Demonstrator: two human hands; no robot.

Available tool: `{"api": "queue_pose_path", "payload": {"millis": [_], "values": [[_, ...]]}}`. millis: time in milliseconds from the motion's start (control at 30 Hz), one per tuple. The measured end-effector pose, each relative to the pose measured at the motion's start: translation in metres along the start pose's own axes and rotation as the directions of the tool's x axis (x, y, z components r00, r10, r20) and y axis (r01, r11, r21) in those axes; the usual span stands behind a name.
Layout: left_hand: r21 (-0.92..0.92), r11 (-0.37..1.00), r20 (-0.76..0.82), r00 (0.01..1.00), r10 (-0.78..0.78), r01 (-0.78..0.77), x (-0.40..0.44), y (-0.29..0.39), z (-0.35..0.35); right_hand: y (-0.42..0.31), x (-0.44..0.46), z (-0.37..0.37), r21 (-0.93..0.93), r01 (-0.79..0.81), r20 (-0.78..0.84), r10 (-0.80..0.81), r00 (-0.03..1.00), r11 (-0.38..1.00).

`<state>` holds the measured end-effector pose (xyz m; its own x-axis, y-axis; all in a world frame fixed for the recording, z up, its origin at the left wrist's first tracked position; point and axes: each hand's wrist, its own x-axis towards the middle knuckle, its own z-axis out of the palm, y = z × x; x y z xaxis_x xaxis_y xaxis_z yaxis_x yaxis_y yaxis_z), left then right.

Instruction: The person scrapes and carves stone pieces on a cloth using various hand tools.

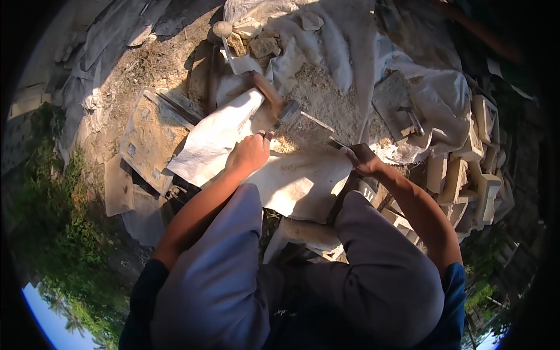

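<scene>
Between my knees lies a pale stone slab [312, 131] with a straight edge, dusted with powder, on white sacking [303, 186]. My left hand [252, 153] is closed at the slab's left side; what its fingers grip is too small to make out. At the right side, my right hand [363, 159] is closed on a dark, thin metal tool [336, 143] whose tip points toward the slab. Just beyond my left hand rests a tool with a thick wooden handle [268, 91] and a metal head [288, 111]; neither hand clearly holds it.
Rough stone chunks [264, 46] and a round-headed mallet [222, 29] lie at the back. A flat board with a metal handle [402, 111] is to the right, beside stacked cut blocks [458, 181]. A dusty board [153, 140] leans on the left.
</scene>
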<state>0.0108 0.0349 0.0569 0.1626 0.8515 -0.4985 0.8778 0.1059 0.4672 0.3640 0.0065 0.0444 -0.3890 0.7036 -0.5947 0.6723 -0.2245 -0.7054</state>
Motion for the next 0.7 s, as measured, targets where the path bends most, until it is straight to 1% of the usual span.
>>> {"api": "queue_pose_path", "payload": {"millis": [33,67,100,133,200,233,267,333,367,400,433,467,533,567,633,667,700], "values": [[0.003,1.000,-0.004,1.000,0.002,-0.002,0.001,-0.005,0.003,0.010,0.000,0.004,-0.159,0.095,0.024,-0.092,0.995,0.983],[0.022,0.999,-0.039,0.999,0.036,-0.035,0.002,-0.008,0.008,0.022,0.000,0.006,-0.311,0.184,0.060,-0.174,0.983,0.932],[0.043,0.997,-0.073,0.995,0.072,-0.069,0.003,-0.011,0.011,0.008,-0.003,-0.003,-0.303,0.158,0.066,-0.145,0.987,0.940],[0.045,0.996,-0.074,0.994,0.079,-0.076,0.003,-0.008,0.007,0.001,0.000,-0.008,-0.304,0.156,0.059,-0.145,0.988,0.940],[0.035,0.997,-0.074,0.994,0.076,-0.073,0.000,-0.006,0.007,-0.013,0.009,-0.018,-0.525,-0.022,0.110,0.094,0.989,0.851],[0.032,0.997,-0.069,0.995,0.072,-0.070,-0.001,-0.007,0.008,-0.024,0.007,-0.023,-0.428,-0.029,0.101,0.080,0.992,0.903],[0.020,0.997,-0.056,0.996,0.072,-0.070,0.001,-0.008,0.007,-0.023,0.007,-0.021,-0.429,-0.030,0.105,0.082,0.991,0.903],[0.008,0.997,-0.043,0.997,0.071,-0.071,0.001,-0.008,0.008,-0.016,0.008,-0.013,-0.175,-0.091,-0.016,0.090,0.996,0.980],[0.021,0.998,-0.048,0.997,0.067,-0.066,0.001,-0.008,0.009,-0.004,0.009,-0.007,-0.176,-0.089,-0.015,0.088,0.996,0.980],[0.036,0.998,-0.055,0.997,0.062,-0.060,0.001,-0.008,0.007,0.017,0.009,-0.002,-0.205,-0.049,-0.036,0.043,0.998,0.977],[0.039,0.997,-0.057,0.996,0.062,-0.060,0.001,-0.010,0.008,0.023,0.006,0.000,-0.234,-0.012,-0.056,-0.001,0.998,0.972],[0.031,0.997,-0.065,0.995,0.072,-0.071,0.001,-0.011,0.010,0.029,0.003,0.000,-0.233,-0.013,-0.059,-0.001,0.998,0.972],[0.022,0.996,-0.074,0.993,0.088,-0.086,0.002,-0.009,0.012,0.023,-0.007,-0.010,-0.444,-0.002,-0.083,-0.039,0.996,0.896],[0.023,0.997,-0.075,0.994,0.080,-0.078,0.001,-0.008,0.011,0.017,-0.011,-0.015,-0.446,-0.001,-0.085,-0.041,0.996,0.895],[0.021,0.998,-0.075,0.995,0.068,-0.067,-0.001,-0.006,0.008,-0.007,-0.020,-0.024,-0.360,-0.164,-0.121,0.129,0.984,0.918],[0.019,0.998,-0.066,0.996,0.064,-0.063,-0.002,-0.004,0.005,-0.011,-0.022,-0.023,-0.363,-0.165,-0.121,0.129,0.984,0.917],[0.015,0.998,-0.056,0.997,0.061,-0.060,-0.002,-0.003,0.004,-0.014,-0.025,-0.022,-0.268,-0.126,-0.201,0.073,0.977,0.955]]}}
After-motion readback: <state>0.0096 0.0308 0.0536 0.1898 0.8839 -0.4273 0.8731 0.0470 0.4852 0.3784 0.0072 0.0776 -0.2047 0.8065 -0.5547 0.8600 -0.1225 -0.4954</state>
